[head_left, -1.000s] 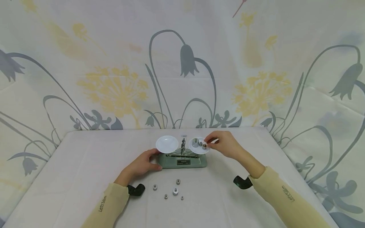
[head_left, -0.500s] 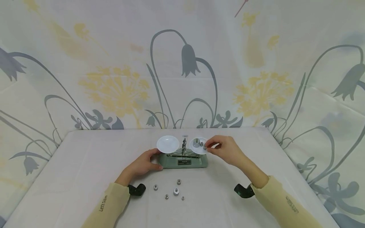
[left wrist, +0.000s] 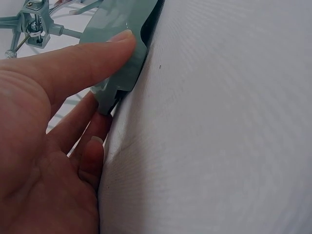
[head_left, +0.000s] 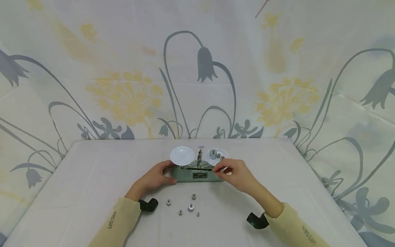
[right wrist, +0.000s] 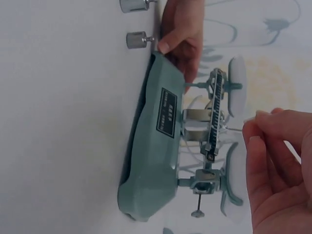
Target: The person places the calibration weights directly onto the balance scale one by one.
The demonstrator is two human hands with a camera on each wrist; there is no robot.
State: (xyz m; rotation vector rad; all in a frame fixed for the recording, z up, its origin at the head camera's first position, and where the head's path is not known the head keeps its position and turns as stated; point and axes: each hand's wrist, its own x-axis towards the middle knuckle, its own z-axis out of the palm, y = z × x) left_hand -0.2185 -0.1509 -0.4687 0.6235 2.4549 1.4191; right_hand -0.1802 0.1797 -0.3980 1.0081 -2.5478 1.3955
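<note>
A green balance (head_left: 185,175) stands on the table with two white pans. My left hand (head_left: 154,176) grips the left end of its base; in the left wrist view the thumb lies on the green base (left wrist: 114,63). The left pan (head_left: 182,156) is bare. On the right pan (head_left: 210,161) stand a large metal weight (head_left: 213,154) and smaller ones beside it, one partly behind my fingers. My right hand (head_left: 236,174) hovers in front of this pan, fingers bent loosely; in the right wrist view, nothing shows between thumb and fingertips near the beam (right wrist: 214,112).
Several small metal weights, among them a wider one (head_left: 191,207), stand on the white-covered table (head_left: 92,185) in front of the balance. Behind the table hangs a flower-patterned cloth (head_left: 139,61).
My right hand has come away from the right pan's edge, down and to the left, towards the front of the balance. The left hand keeps its grip.
</note>
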